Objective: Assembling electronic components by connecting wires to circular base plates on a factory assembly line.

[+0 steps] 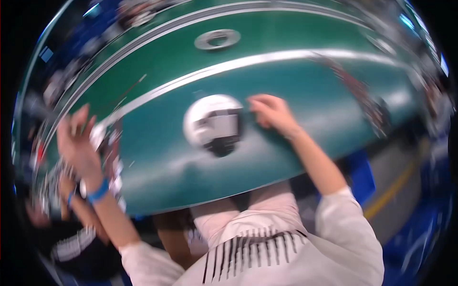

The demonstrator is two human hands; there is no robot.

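Note:
A round white device (210, 117) with a grey square and dark parts on its face rests on the green work surface in front of me. Just to its right is my right hand (274, 113), its fingers bent and drawn together, apart from the device. Whether anything small is between those fingertips cannot be made out. My left hand (78, 138), with a blue band (98, 190) at the wrist, is raised over the left end of the surface. Its fingers look apart, though motion smears them, and I see no object in them.
Beyond a white strip (214, 71), a pale ring-shaped part (217, 39) lies on the green belt. A blurred reddish-dark strip of things (355, 90) crosses the right side. At left, another person's forearm (83, 209) is close to mine. A blue bin (360, 176) stands below the right edge.

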